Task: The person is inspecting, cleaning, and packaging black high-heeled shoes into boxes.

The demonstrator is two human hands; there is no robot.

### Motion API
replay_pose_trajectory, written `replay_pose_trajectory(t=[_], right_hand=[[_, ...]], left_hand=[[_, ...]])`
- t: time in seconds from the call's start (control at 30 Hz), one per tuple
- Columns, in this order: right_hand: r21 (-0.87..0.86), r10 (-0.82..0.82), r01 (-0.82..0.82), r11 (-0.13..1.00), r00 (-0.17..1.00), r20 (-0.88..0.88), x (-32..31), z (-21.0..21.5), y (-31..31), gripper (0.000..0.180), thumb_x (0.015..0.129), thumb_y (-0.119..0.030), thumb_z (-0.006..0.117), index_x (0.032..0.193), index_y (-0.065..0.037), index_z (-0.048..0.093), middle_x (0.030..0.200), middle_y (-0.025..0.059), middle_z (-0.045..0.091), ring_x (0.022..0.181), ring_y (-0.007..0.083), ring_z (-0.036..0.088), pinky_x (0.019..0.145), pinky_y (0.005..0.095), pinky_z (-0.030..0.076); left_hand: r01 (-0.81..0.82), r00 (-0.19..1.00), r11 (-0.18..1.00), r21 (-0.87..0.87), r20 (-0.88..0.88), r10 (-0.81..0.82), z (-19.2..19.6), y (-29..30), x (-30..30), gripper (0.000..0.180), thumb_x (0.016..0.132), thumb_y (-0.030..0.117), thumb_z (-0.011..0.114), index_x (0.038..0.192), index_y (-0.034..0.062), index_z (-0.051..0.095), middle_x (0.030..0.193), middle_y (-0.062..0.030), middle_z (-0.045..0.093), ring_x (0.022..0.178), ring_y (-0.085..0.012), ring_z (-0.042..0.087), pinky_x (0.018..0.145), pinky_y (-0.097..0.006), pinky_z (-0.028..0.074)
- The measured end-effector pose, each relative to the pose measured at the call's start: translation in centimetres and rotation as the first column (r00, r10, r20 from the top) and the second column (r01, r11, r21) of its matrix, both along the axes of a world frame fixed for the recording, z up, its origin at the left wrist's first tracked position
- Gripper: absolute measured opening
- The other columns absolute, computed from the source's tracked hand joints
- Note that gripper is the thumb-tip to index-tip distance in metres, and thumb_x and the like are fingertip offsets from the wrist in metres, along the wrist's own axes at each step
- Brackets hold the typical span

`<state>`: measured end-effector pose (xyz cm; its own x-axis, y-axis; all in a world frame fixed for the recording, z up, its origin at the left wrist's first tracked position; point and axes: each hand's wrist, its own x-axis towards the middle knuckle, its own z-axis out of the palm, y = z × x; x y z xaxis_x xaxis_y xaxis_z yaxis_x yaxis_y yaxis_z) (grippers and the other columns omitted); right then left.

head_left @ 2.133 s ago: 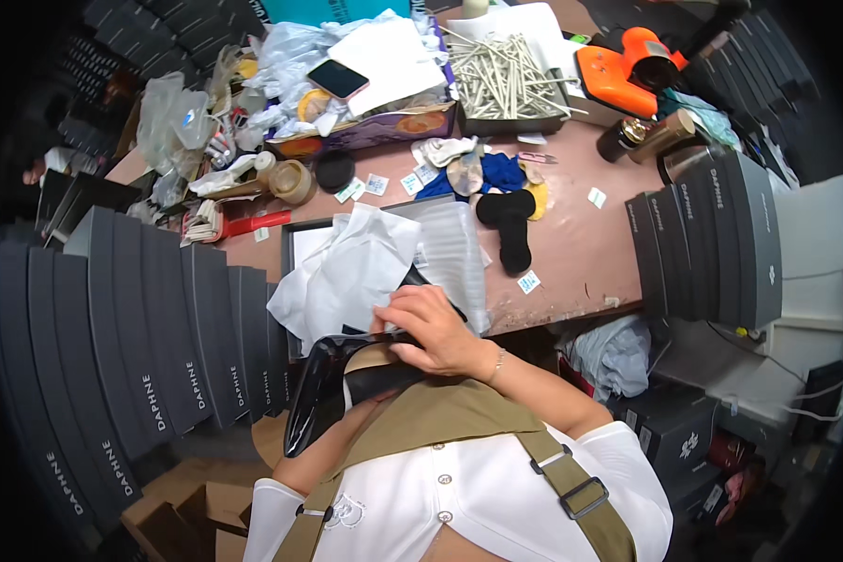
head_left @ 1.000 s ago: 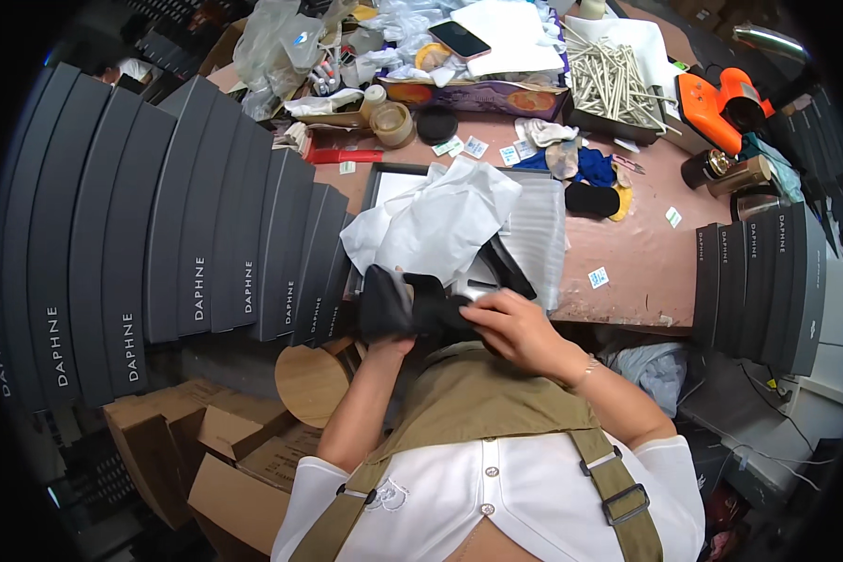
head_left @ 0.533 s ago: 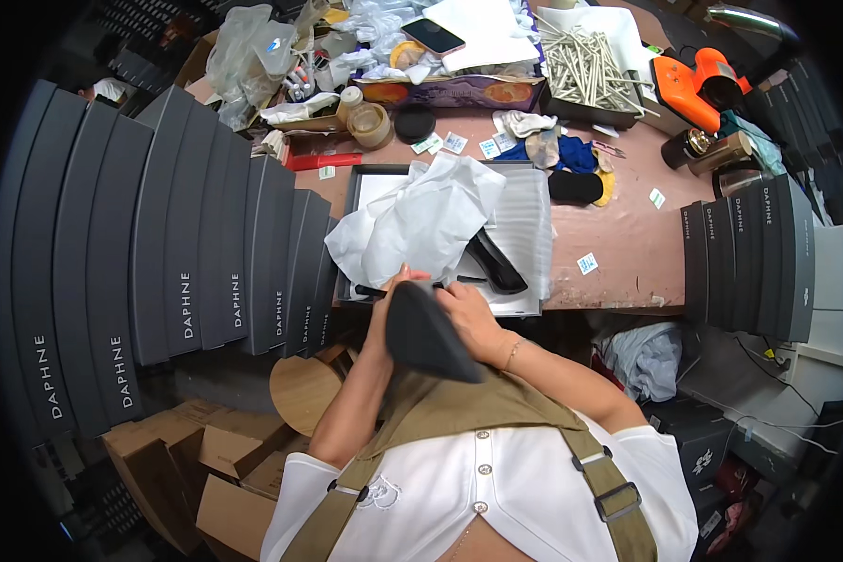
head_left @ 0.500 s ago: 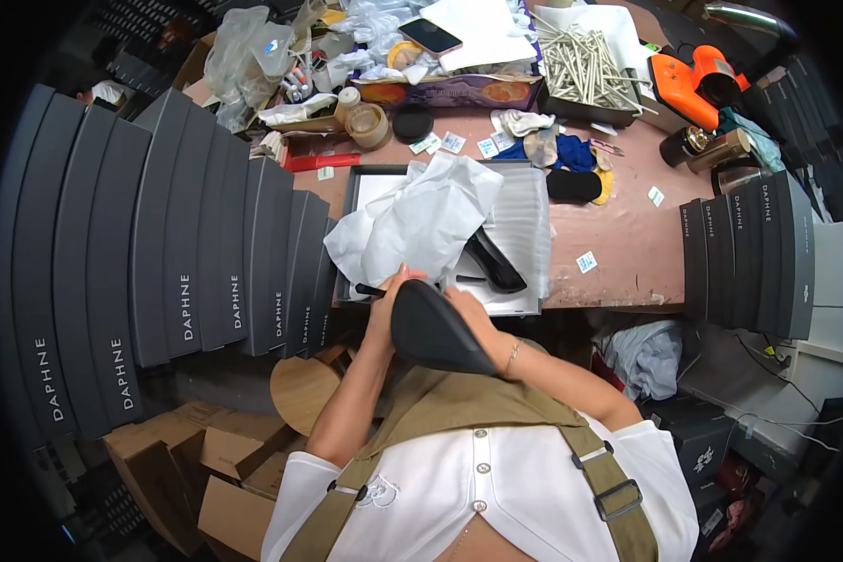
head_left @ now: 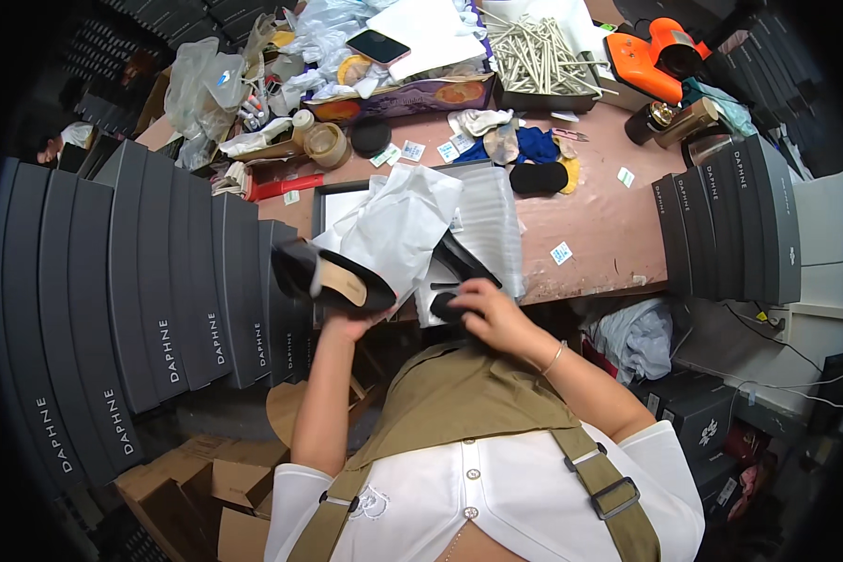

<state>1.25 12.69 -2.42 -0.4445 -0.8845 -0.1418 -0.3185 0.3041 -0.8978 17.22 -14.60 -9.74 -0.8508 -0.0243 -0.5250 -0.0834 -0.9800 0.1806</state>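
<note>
A black high-heeled shoe (head_left: 345, 284) with a beige insole is in my left hand (head_left: 350, 324), held from beneath, its inside turned up and its toe to the left. My right hand (head_left: 498, 320) pinches a small dark rounded pad (head_left: 447, 307), blurred, just right of the shoe's heel end. Beyond both hands an open grey shoe box (head_left: 321, 208) lies at the table edge. In it are crumpled white tissue paper (head_left: 405, 220), a white foam sheet (head_left: 493, 220) and a second black shoe (head_left: 468, 262), partly covered by the tissue.
Stacked dark shoe boxes (head_left: 169, 272) rise close on the left, with more boxes (head_left: 731, 225) at right. Behind lie a black oval pad (head_left: 539, 179), a tape roll (head_left: 327, 145), a phone (head_left: 378, 46), a tray of thin sticks (head_left: 543, 56) and an orange tool (head_left: 644, 67).
The shoe has moved left and turned from showing its black sole to showing its insole. My right hand has come off it and now shows a dark pad in its fingers.
</note>
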Motion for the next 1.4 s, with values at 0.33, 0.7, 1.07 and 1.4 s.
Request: replay_pose_trajectory(t=[0.33, 0.7, 1.07, 1.4], right_hand=[[0.073, -0.246, 0.249, 0.966, 0.968, -0.044, -4.0, -2.0, -1.8, 0.021, 0.076, -0.012, 0.06, 0.092, -0.001, 0.068, 0.09, 0.0195, 0.062, 0.09, 0.0361, 0.061, 0.079, 0.0412, 0.049], [-0.279, 0.095, -0.161, 0.947, 0.967, -0.235, 2.2, 7.6, -1.0, 0.026, 0.073, -0.002, 0.065, 0.099, -0.003, 0.064, 0.107, 0.0143, 0.056, 0.094, 0.0301, 0.06, 0.082, 0.0356, 0.049], [-0.057, -0.312, 0.307, 0.95, 0.941, -0.127, -0.8, 4.5, 5.4, 0.031, 0.082, -0.004, 0.064, 0.113, -0.002, 0.061, 0.105, 0.0154, 0.059, 0.095, 0.0311, 0.06, 0.083, 0.0345, 0.049], [-0.142, 0.019, -0.167, 0.976, 0.709, -0.705, 2.2, -0.1, -3.0, 0.04, 0.078, -0.011, 0.058, 0.117, -0.004, 0.059, 0.118, 0.0115, 0.057, 0.104, 0.0287, 0.055, 0.087, 0.0423, 0.044]], left_hand=[[0.131, 0.958, 0.95, -0.285, 0.283, -0.048, 4.5, 8.0, 1.6, 0.047, 0.097, 0.04, 0.047, 0.1, -0.0063, 0.058, 0.095, -0.0212, 0.064, 0.094, -0.0339, 0.065, 0.087, -0.041, 0.054], [0.163, 0.987, 0.966, 0.202, -0.032, -0.16, 6.0, 13.4, -6.9, 0.066, 0.09, 0.063, 0.041, 0.119, 0.0044, 0.052, 0.127, -0.0195, 0.052, 0.126, -0.0418, 0.04, 0.107, -0.054, 0.031], [-0.234, 0.972, 0.971, 0.052, 0.045, 0.232, 5.0, 8.6, -4.8, 0.052, 0.093, 0.043, 0.043, 0.122, 0.0, 0.05, 0.116, -0.0271, 0.056, 0.111, -0.0504, 0.052, 0.093, -0.067, 0.042], [-0.207, 0.955, 0.891, -0.405, 0.114, 0.273, 7.3, 11.3, -4.9, 0.033, 0.095, 0.031, 0.052, 0.113, 0.0038, 0.058, 0.104, -0.0083, 0.064, 0.093, -0.0175, 0.063, 0.082, -0.03, 0.052]])
